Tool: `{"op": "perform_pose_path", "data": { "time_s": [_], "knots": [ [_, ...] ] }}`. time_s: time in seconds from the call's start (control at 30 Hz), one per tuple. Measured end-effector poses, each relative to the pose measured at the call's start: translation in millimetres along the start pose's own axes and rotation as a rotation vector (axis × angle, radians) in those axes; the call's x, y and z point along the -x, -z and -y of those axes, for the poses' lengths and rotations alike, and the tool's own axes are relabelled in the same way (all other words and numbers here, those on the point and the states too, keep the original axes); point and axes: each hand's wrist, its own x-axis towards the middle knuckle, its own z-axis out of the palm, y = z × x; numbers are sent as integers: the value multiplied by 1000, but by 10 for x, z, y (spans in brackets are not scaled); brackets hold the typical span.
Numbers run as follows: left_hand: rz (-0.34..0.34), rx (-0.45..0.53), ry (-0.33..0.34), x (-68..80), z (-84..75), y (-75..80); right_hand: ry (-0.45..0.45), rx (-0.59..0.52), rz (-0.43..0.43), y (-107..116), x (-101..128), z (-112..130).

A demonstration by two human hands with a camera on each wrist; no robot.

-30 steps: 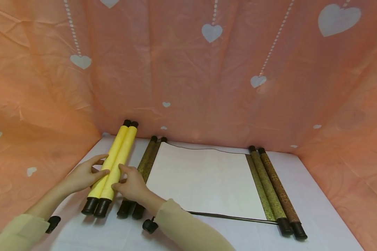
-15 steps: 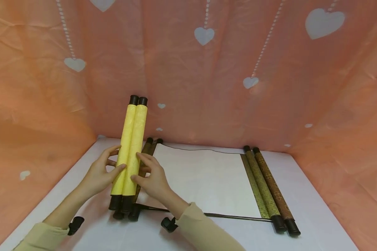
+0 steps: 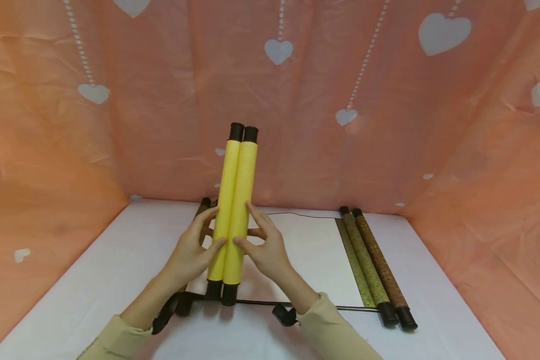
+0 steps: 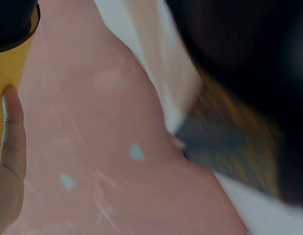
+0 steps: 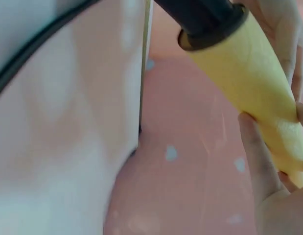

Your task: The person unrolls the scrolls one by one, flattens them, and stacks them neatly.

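Observation:
A yellow scroll [image 3: 232,200], rolled into two rods side by side with black end knobs, is held up tilted, its top against the orange backdrop. My left hand [image 3: 191,252] grips its left rod, thumb on the front. On the other rod, my right hand [image 3: 270,250] has its thumb and fingers pressed round the side. Below lies an unrolled scroll with a white sheet [image 3: 310,265], its left part hidden behind the yellow rods and my hands. In the right wrist view, fingers of both hands meet the yellow scroll [image 5: 259,73] below its dark knob.
At the white sheet's right end lie a green-gold roller [image 3: 366,260] and a brown patterned rod [image 3: 382,255] side by side. A dark-knobbed roller [image 3: 184,305] is at its left end. The white tabletop [image 3: 94,270] is enclosed by an orange cloth [image 3: 162,100] with pale hearts.
Both hands have lifted the yellow scroll from the left side and carried it right, over the white sheet, bringing it more upright. The head view has shifted slightly right.

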Motion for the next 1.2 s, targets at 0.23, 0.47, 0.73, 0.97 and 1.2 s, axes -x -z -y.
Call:
{"op": "perform_pose_path", "data": {
  "time_s": [0.23, 0.47, 0.73, 0.97, 1.2],
  "knots": [
    [61, 61, -29, -71, -145, -436, 19, 34, -90, 475, 114, 87],
    [82, 23, -67, -80, -250, -703, 11, 6, -132, 737, 273, 101],
    [73, 48, -38, -210, -346, -851, -28, -53, -108, 899, 420, -14],
    [20, 144, -21, -315, -309, -897, -50, -51, -55, 928, 473, -91],
    [-15, 132, 1, -335, -239, -893, -57, -12, -50, 851, 466, -120]
  ]
}}
